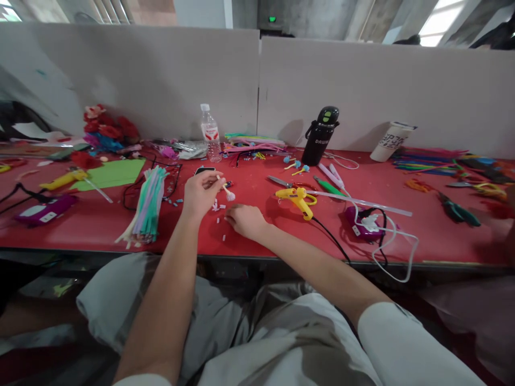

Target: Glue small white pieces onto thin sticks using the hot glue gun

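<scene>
My left hand (200, 194) pinches the cream stem of a small pipe-cleaner flower (230, 196), whose pale lilac head hangs down to the right. Low over the red tabletop, my right hand (247, 221) has its fingers curled together; whatever is in them is hidden. Between and below the hands lie several short lilac pipe-cleaner pieces (218, 220). To the right of my right hand rests a yellow glue gun (295, 199), with scissors (280, 182) partly behind it. A bundle of mint, lilac and cream pipe cleaners (149, 201) lies left of my left forearm.
Farther back stand a plastic bottle (211, 134), a black flask (319, 136) and a white cup (391, 142). Small blue-headed flowers (301, 170) lie near the flask. At right, a purple power block (364, 224) trails cables over the table edge. A grey partition (161, 80) closes the back.
</scene>
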A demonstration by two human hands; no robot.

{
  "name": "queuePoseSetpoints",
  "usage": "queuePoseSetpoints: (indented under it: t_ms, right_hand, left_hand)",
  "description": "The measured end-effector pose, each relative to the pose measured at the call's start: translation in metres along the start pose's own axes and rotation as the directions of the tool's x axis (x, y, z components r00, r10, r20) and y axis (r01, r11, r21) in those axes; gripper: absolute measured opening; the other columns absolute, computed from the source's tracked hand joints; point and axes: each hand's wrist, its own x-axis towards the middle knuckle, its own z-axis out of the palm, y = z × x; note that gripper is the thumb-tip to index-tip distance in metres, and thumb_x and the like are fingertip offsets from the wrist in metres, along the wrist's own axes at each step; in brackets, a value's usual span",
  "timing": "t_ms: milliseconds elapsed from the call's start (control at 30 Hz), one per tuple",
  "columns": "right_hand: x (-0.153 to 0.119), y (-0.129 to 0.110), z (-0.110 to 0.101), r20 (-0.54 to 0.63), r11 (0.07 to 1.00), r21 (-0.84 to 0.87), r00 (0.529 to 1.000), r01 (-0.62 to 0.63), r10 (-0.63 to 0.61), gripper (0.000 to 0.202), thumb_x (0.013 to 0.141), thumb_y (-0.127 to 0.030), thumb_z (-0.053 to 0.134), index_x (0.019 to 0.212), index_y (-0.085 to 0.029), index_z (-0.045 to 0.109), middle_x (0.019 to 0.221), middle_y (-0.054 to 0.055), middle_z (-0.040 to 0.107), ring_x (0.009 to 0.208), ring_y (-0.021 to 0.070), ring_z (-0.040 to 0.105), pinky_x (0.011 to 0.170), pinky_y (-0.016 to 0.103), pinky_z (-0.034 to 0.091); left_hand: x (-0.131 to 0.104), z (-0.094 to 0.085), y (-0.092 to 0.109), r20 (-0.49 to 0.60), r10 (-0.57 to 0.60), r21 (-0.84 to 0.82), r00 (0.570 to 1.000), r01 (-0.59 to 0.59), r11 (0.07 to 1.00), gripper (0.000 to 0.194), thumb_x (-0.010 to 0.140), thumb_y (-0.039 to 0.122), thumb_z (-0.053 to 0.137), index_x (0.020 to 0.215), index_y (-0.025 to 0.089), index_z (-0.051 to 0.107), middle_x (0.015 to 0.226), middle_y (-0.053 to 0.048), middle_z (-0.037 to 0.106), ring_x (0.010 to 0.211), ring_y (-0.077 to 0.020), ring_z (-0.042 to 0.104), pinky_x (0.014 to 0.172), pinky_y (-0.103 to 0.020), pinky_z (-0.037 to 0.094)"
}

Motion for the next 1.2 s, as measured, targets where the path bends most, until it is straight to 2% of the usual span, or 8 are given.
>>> queuePoseSetpoints:
  t_ms: [167, 300, 433, 633, 767, 867, 1000, 1200]
  right_hand:
    - [-0.013, 0.006, 0.001, -0.032, 1.0, -0.021, 0.999, -0.008, 0.008, 0.027, 0.1, -0.028, 0.039, 0.11, -0.017, 0.061, 0.116, 0.014, 0.063, 0.095, 0.0233, 0.066, 0.069, 0.029, 0.048]
    - [-0.054, 0.028, -0.008, -0.121, 0.975, 0.222, 0.992, 0.003, 0.024, 0.021, 0.099, -0.023, 0.038, 0.104, -0.014, 0.057, 0.105, 0.013, 0.065, 0.089, 0.0199, 0.064, 0.074, 0.029, 0.048]
    - [-0.116, 0.067, -0.023, -0.165, 0.833, 0.552, 0.984, 0.034, 0.07, 0.018, 0.096, -0.029, 0.046, 0.108, -0.019, 0.055, 0.086, 0.002, 0.067, 0.074, 0.0145, 0.061, 0.071, 0.026, 0.048]
    - [-0.172, 0.14, -0.032, -0.29, 0.845, 0.522, 0.906, -0.119, 0.307, 0.02, 0.087, -0.026, 0.053, 0.093, -0.018, 0.071, 0.092, 0.007, 0.073, 0.082, 0.0188, 0.066, 0.075, 0.03, 0.051]
    - [-0.16, 0.159, -0.04, -0.36, 0.868, 0.44, 0.841, -0.229, 0.405, 0.033, 0.086, -0.042, 0.058, 0.101, -0.016, 0.072, 0.093, 0.01, 0.074, 0.076, 0.0206, 0.066, 0.07, 0.032, 0.052]
    - [-0.133, 0.156, -0.044, -0.343, 0.916, 0.314, 0.87, -0.25, 0.355, 0.049, 0.079, -0.057, 0.066, 0.104, -0.016, 0.07, 0.093, 0.011, 0.072, 0.073, 0.0211, 0.064, 0.066, 0.032, 0.048]
    - [-0.094, 0.15, -0.038, -0.274, 0.927, 0.198, 0.89, -0.317, 0.363, 0.05, 0.07, -0.066, 0.069, 0.081, -0.017, 0.065, 0.071, 0.006, 0.064, 0.061, 0.0185, 0.056, 0.055, 0.029, 0.039]
    - [-0.064, 0.139, -0.022, -0.085, 0.759, 0.561, 0.888, -0.332, 0.452, 0.04, 0.073, -0.052, 0.071, 0.088, -0.016, 0.064, 0.068, 0.004, 0.061, 0.056, 0.0158, 0.054, 0.052, 0.028, 0.04]
  left_hand:
    - [0.0, 0.001, -0.004, -0.001, 0.002, 0.017, 1.0, -0.002, 1.0, 0.027, 0.077, 0.032, 0.071, 0.099, 0.016, 0.072, 0.087, -0.006, 0.074, 0.082, -0.0193, 0.071, 0.077, -0.028, 0.057]
    - [-0.002, 0.002, -0.003, 0.016, 0.019, 0.021, 1.0, -0.02, 1.0, 0.028, 0.078, 0.032, 0.07, 0.101, 0.016, 0.072, 0.087, -0.006, 0.073, 0.082, -0.019, 0.071, 0.078, -0.029, 0.057]
    - [-0.005, 0.004, 0.0, 0.045, 0.011, 0.029, 0.999, -0.012, 1.0, 0.026, 0.078, 0.031, 0.07, 0.099, 0.016, 0.072, 0.085, -0.006, 0.073, 0.082, -0.0198, 0.071, 0.078, -0.03, 0.057]
    - [-0.007, 0.013, -0.004, 0.081, -0.001, 0.007, 0.997, 0.0, 1.0, 0.029, 0.079, 0.032, 0.069, 0.105, 0.017, 0.069, 0.084, -0.005, 0.071, 0.081, -0.0196, 0.07, 0.077, -0.03, 0.057]
    - [-0.011, 0.019, -0.002, 0.089, 0.019, 0.044, 0.996, -0.022, 0.999, 0.029, 0.08, 0.032, 0.069, 0.105, 0.018, 0.068, 0.082, -0.004, 0.07, 0.08, -0.0182, 0.069, 0.078, -0.03, 0.056]
    - [-0.013, 0.023, 0.001, 0.098, 0.034, 0.059, 0.995, -0.04, 0.997, 0.027, 0.079, 0.033, 0.07, 0.101, 0.018, 0.069, 0.08, -0.004, 0.069, 0.077, -0.0174, 0.068, 0.075, -0.029, 0.056]
    - [-0.015, 0.027, 0.004, 0.123, 0.035, 0.027, 0.992, -0.038, 0.999, 0.026, 0.079, 0.034, 0.07, 0.098, 0.017, 0.07, 0.077, -0.004, 0.069, 0.073, -0.0167, 0.067, 0.074, -0.03, 0.056]
    - [-0.016, 0.029, 0.004, 0.143, -0.005, -0.017, 0.99, 0.007, 1.0, 0.028, 0.077, 0.038, 0.072, 0.097, 0.017, 0.07, 0.077, -0.004, 0.069, 0.074, -0.0178, 0.068, 0.074, -0.031, 0.056]
